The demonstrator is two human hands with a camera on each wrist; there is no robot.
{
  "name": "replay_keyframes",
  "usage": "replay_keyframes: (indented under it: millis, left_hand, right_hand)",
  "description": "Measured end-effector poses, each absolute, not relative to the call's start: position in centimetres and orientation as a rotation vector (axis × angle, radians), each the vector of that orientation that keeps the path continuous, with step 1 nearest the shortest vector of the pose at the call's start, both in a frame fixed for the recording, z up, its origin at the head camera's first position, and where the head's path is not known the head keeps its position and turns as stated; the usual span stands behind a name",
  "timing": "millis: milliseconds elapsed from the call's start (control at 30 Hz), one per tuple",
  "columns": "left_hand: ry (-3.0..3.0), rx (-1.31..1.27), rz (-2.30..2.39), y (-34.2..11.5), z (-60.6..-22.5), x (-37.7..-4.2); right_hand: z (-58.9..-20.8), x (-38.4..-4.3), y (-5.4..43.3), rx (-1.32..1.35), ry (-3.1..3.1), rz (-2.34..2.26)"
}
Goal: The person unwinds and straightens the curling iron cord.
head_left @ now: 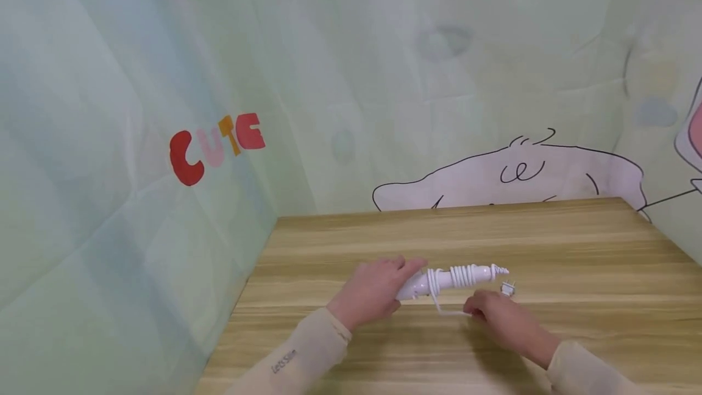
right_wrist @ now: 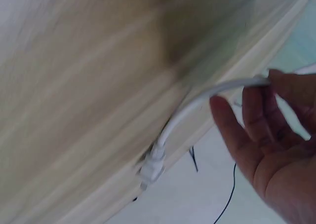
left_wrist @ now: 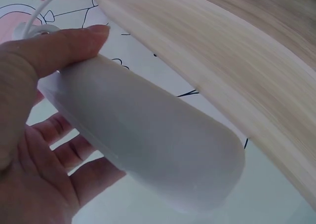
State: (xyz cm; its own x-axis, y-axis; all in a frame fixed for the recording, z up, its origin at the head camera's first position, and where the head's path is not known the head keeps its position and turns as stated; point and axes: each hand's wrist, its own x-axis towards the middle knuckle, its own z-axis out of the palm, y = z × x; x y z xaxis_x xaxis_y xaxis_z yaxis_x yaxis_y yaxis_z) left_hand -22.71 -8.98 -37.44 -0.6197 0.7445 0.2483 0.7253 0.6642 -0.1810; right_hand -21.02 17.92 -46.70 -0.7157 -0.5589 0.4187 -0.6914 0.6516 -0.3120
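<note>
A white wand-shaped electric appliance (head_left: 408,287), resembling a hair-styling iron, is held above the wooden table with its narrow end to the right. My left hand (head_left: 370,291) grips its wide, rounded end; in the left wrist view the thumb lies over the smooth white body (left_wrist: 153,135). White cord (head_left: 465,275) is wound in several turns around the narrower part. A loose length runs down to my right hand (head_left: 507,320), which pinches the cord (right_wrist: 222,87) between thumb and fingers. Beyond those fingers the two-pin plug (right_wrist: 152,167) sticks out from the cord's end.
The wood-grain table (head_left: 340,242) stretches under both hands, its far edge against a pale printed curtain (head_left: 340,90). More curtain, with the coloured letters CUTE (head_left: 186,158), hangs along the left side.
</note>
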Motion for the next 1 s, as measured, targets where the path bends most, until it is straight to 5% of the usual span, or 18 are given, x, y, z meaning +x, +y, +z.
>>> replay_keyframes:
  millis: [233, 567, 1000]
  left_hand:
    - [-2.572, -1.121, 0.196, -7.5, -38.3, -22.7]
    - [-2.589, -1.085, 0.231, -6.8, -38.4, -22.6]
    - [-2.590, -1.065, 0.325, -7.7, -40.1, -22.5]
  right_hand:
    - [-47.2, -18.8, 14.2, 0.687, -2.449, 0.605]
    - [-46.3, -16.7, 10.8, 0.412, -2.188, 1.382]
    - [-39.4, -17.4, 15.7, 1.006, -2.849, 0.866]
